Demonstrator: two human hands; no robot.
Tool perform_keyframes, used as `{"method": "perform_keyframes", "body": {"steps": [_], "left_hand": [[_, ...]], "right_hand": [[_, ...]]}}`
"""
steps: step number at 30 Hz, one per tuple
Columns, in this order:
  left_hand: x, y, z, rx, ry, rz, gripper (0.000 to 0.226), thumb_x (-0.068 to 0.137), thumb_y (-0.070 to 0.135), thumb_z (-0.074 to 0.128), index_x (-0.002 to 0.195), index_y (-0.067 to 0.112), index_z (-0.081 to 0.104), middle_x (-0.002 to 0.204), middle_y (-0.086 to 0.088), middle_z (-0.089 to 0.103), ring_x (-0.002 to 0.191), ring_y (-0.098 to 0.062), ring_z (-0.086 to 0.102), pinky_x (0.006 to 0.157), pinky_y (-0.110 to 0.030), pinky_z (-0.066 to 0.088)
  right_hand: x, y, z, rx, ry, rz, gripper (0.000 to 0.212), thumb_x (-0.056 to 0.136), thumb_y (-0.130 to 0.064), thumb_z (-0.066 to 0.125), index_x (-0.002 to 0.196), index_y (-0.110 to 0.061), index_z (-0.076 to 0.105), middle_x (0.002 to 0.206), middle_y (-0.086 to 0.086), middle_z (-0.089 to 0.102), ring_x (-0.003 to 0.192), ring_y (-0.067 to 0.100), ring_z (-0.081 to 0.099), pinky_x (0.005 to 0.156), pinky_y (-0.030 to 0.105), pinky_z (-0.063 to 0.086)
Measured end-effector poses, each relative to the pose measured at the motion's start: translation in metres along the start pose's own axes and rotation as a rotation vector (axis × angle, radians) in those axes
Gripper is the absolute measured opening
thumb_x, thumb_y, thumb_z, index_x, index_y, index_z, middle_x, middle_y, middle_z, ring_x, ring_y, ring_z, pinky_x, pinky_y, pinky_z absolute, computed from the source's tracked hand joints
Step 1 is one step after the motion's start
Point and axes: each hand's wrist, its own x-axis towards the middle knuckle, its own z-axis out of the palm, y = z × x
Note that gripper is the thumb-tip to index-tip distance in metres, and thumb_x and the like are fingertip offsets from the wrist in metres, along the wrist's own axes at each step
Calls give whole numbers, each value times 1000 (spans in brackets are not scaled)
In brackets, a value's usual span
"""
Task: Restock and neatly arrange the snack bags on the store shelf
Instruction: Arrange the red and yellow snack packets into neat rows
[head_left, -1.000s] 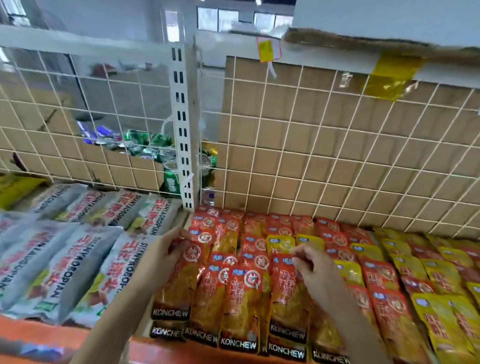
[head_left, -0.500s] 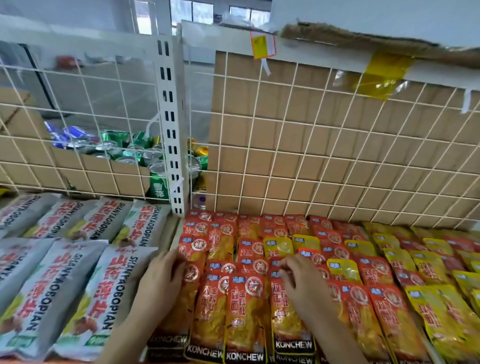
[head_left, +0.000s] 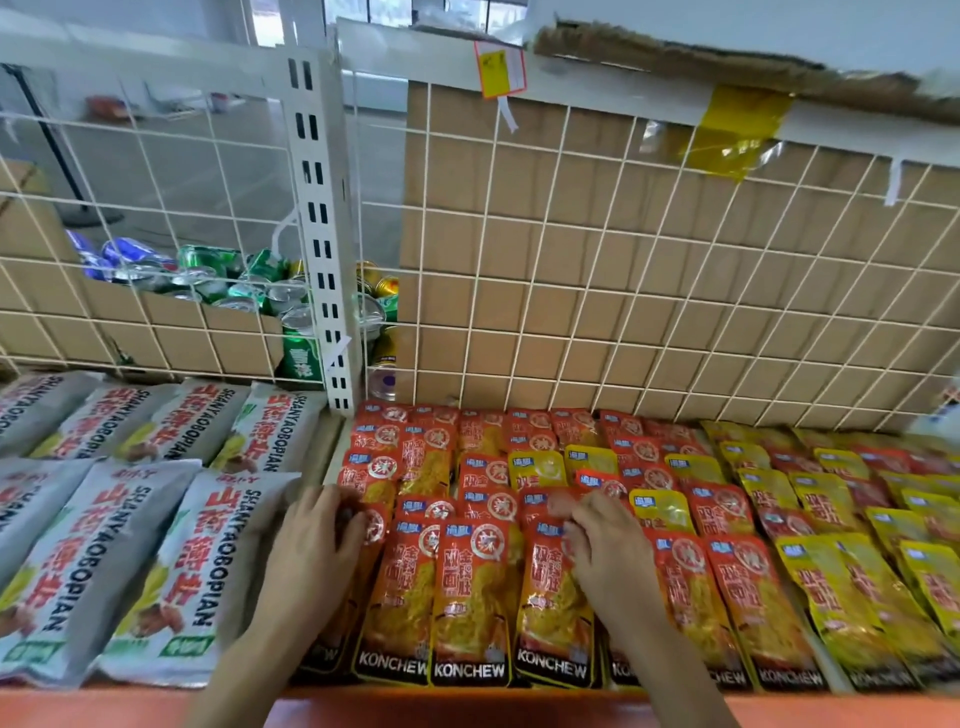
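Note:
Red KONCHEW snack bags (head_left: 470, 592) lie in overlapping rows on the shelf, with the front row along the orange shelf edge (head_left: 467, 709). My left hand (head_left: 311, 556) rests flat on the leftmost red bag, fingertips near its top. My right hand (head_left: 605, 556) is on a red bag (head_left: 550, 597) two columns to the right, with its fingers curled and pinching that bag's top edge. Yellow bags (head_left: 831, 587) of the same kind fill the rows to the right.
Large grey SHANYAOBOPIAN bags (head_left: 67, 561) lie on the shelf section to the left. A white wire grid (head_left: 623, 260) backs the shelf, divided by a slotted white upright (head_left: 319, 234). Drink cans (head_left: 223, 280) and cardboard sit behind the grid.
Both hands have moved down towards the front row of red bags. The view has tilted lower and closer to the shelf.

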Motion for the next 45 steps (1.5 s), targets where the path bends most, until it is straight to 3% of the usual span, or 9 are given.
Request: {"method": "perform_keyframes", "body": {"steps": [2, 5, 9, 14, 19, 23, 27, 34, 45], "left_hand": [[-3, 2, 1, 1, 0, -12, 20, 88, 20, 60, 107, 13, 58, 109, -3, 56, 104, -21, 50, 81, -33, 40], [-9, 3, 3, -33, -8, -51, 33, 87, 26, 61, 117, 14, 54, 114, -4, 53, 108, -22, 50, 84, -33, 40], [-22, 11, 6, -96, -5, -97, 51, 83, 33, 65, 127, 16, 47, 124, 0, 46, 116, -19, 45, 95, -35, 38], [-29, 16, 13, -77, 19, -141, 60, 83, 25, 67, 134, 8, 43, 136, -10, 41, 123, -25, 42, 101, -38, 36], [-30, 19, 15, 68, 34, -171, 58, 83, 28, 67, 134, 11, 45, 140, -14, 40, 129, -32, 36, 105, -48, 32], [-23, 31, 13, 94, 103, 65, 35, 81, 27, 70, 112, 14, 62, 122, -6, 56, 112, -28, 52, 92, -41, 42], [-13, 67, 18, 35, -57, 289, 18, 86, 28, 63, 104, 24, 64, 102, 19, 53, 99, -6, 52, 84, -22, 41], [5, 88, 47, 256, -366, 366, 36, 84, 53, 56, 112, 31, 57, 105, 17, 46, 99, -4, 40, 85, -18, 33], [13, 96, 58, 339, -458, 347, 27, 84, 42, 61, 102, 26, 50, 101, 14, 42, 94, -6, 38, 82, -20, 32]], "right_hand": [[-1, -1, -3, 8, -57, -9, 14, 86, -22, 63, 98, -19, 69, 85, -12, 51, 87, 13, 54, 77, 32, 50], [-3, -3, -8, 16, -147, -14, 55, 81, -61, 37, 107, -22, 66, 91, -14, 49, 93, 4, 44, 87, 26, 40], [-1, 0, -9, -23, -261, -58, 79, 71, -80, 26, 122, -27, 57, 102, -18, 44, 102, -1, 37, 94, 18, 29], [3, 3, -5, -8, -291, -106, 102, 64, -85, -5, 128, -31, 50, 103, -22, 38, 106, -4, 34, 96, 17, 27], [6, 9, -7, 27, -311, -139, 104, 63, -86, -9, 130, -30, 48, 103, -22, 37, 104, -5, 33, 93, 16, 29], [6, 16, -16, 99, -306, -121, 79, 77, -77, 10, 127, -31, 50, 112, -22, 43, 110, -4, 40, 96, 17, 31], [9, 25, -28, 103, -283, -141, 38, 93, -45, 44, 128, -31, 49, 118, -20, 46, 113, -4, 39, 96, 12, 27], [6, 36, -22, 87, -301, -131, 92, 70, -82, -6, 126, -35, 50, 114, -24, 43, 112, -6, 37, 92, 7, 22], [7, 30, -11, 134, -311, -148, 89, 70, -81, -3, 121, -34, 53, 111, -27, 40, 111, -7, 34, 100, 18, 25]]}}
